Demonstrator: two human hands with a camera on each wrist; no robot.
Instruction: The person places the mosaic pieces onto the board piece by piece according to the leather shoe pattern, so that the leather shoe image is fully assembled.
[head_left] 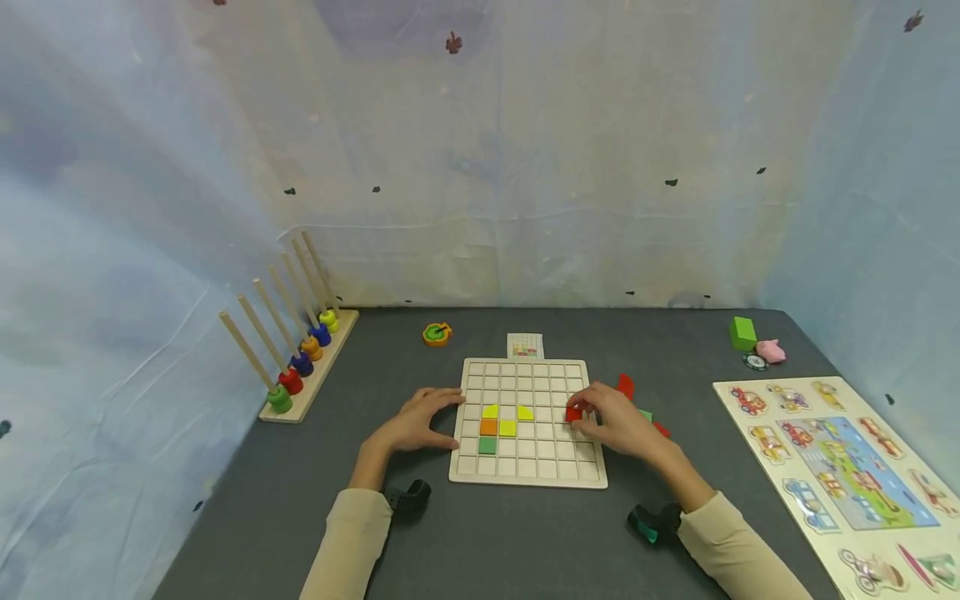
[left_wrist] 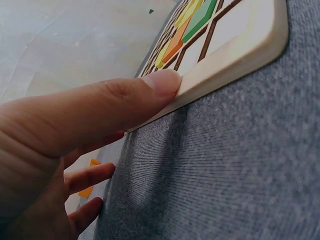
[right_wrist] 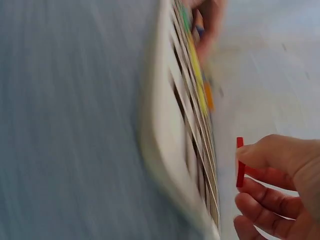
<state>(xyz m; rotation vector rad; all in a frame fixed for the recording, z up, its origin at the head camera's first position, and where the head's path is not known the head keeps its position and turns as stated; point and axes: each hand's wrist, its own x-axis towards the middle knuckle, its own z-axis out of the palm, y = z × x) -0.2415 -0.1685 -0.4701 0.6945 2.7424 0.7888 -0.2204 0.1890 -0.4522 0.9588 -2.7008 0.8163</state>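
A wooden grid board [head_left: 551, 467] lies in the middle of the dark table. My left hand [head_left: 416, 419] rests at its left edge, thumb tip on the rim and fingers spread, as the left wrist view also shows. Over the board's right columns, my right hand [head_left: 617, 423] pinches a thin red tile [right_wrist: 240, 175] between thumb and fingers, raised above the grid. Set in the left part of the grid are an orange tile [head_left: 489, 427], a green tile [head_left: 487, 446], a yellow square tile [head_left: 507, 428] and two yellow tiles [head_left: 526, 412] with one rounded or cut corner.
A small pattern card [head_left: 524, 340] touches the board's far edge. Loose red pieces [head_left: 626, 386] lie beside my right hand. A peg stacker [head_left: 300, 408] stands left, a picture puzzle [head_left: 735, 396] lies right. Farther back are a round orange toy [head_left: 437, 334], a green block [head_left: 743, 333] and a pink pig [head_left: 771, 351].
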